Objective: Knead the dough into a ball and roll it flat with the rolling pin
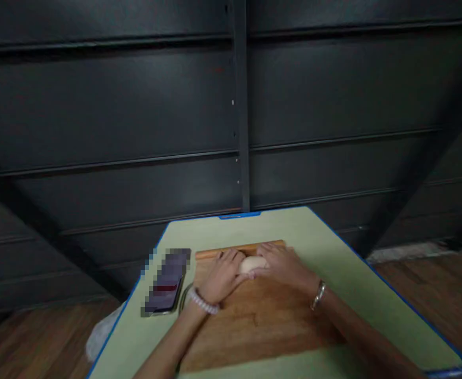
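Note:
A smooth, pale lump of dough (253, 264) rests near the far side of a wooden board (262, 321). My left hand (223, 271), with a beaded bracelet on its wrist, curls round the dough's left end. From the right, my right hand (280, 265) closes on the other end, its thumb pressed near the left thumb. A metal bracelet circles that wrist. Just beyond both hands a wooden rolling pin (211, 253) lies across the board's far edge, partly hidden by my fingers.
Left of the board lies a phone (166, 287), its picture blurred out. The pale table (341, 279) has a blue rim. A dark panelled wall (168, 121) stands behind it. A whitish bag-like thing (102, 331) shows below the table's left edge.

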`<state>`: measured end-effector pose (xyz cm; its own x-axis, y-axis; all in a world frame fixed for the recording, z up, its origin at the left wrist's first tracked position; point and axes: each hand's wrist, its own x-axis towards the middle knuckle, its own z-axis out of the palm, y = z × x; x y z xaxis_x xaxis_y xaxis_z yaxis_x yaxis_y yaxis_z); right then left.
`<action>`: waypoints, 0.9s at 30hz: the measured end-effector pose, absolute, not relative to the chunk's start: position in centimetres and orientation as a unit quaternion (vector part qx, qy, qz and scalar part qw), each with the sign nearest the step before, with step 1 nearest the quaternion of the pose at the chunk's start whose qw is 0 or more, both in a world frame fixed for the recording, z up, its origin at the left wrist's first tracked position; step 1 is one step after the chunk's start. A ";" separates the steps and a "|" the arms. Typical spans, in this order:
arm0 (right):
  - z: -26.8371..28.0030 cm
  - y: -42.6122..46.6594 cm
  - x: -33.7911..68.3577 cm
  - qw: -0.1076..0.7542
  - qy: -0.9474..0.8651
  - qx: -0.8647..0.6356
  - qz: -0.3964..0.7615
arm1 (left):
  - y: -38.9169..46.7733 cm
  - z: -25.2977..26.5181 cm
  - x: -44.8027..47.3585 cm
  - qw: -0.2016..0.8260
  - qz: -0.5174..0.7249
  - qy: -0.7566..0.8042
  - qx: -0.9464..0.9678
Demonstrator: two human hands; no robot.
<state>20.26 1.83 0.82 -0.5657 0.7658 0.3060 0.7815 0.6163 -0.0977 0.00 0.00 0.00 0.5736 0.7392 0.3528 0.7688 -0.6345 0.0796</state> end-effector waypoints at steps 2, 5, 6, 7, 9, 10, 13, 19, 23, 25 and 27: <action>1.4 1.2 20.0 0.168 -0.888 -0.428 -0.024 | -0.8 0.6 0.2 0.072 -0.186 -0.456 -0.867; 2.3 0.6 19.7 0.187 -0.884 -0.428 0.003 | -1.6 1.2 0.4 0.114 -0.192 -0.491 -0.842; 2.7 0.4 19.7 0.195 -0.880 -0.432 0.018 | -1.7 1.3 0.4 0.126 -0.193 -0.500 -0.835; 3.0 0.2 19.6 0.208 -0.873 -0.440 0.037 | -1.7 1.4 0.4 0.133 -0.195 -0.507 -0.829; 3.6 -0.2 19.3 0.245 -0.855 -0.449 0.084 | -1.7 1.4 0.4 0.131 -0.200 -0.520 -0.820; 3.8 -0.5 19.2 0.266 -0.847 -0.446 0.113 | -1.7 1.4 0.3 0.125 -0.208 -0.525 -0.816; 4.1 -1.3 18.7 0.338 -0.820 -0.414 0.207 | -1.9 1.4 0.2 0.067 -0.264 -0.521 -0.809; 4.0 -2.1 18.1 0.476 -0.740 -0.342 0.330 | -3.6 1.9 1.0 -0.144 -0.373 -0.528 -0.749; 3.4 -2.2 17.7 0.438 -0.719 -0.302 0.448 | -4.5 1.7 2.6 -0.293 -0.419 -0.505 -0.695; 3.0 -2.3 17.5 0.417 -0.702 -0.292 0.498 | -4.7 1.5 3.4 -0.386 -0.410 -0.497 -0.660; 2.7 -2.3 17.3 0.423 -0.699 -0.286 0.501 | -4.8 1.2 3.8 -0.458 -0.386 -0.500 -0.625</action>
<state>17.30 -2.31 2.71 -0.4785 0.8233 0.3053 -0.0244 0.3351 -0.9419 3.81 -4.81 1.25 0.2007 0.9794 0.0245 0.2716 -0.0797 0.9591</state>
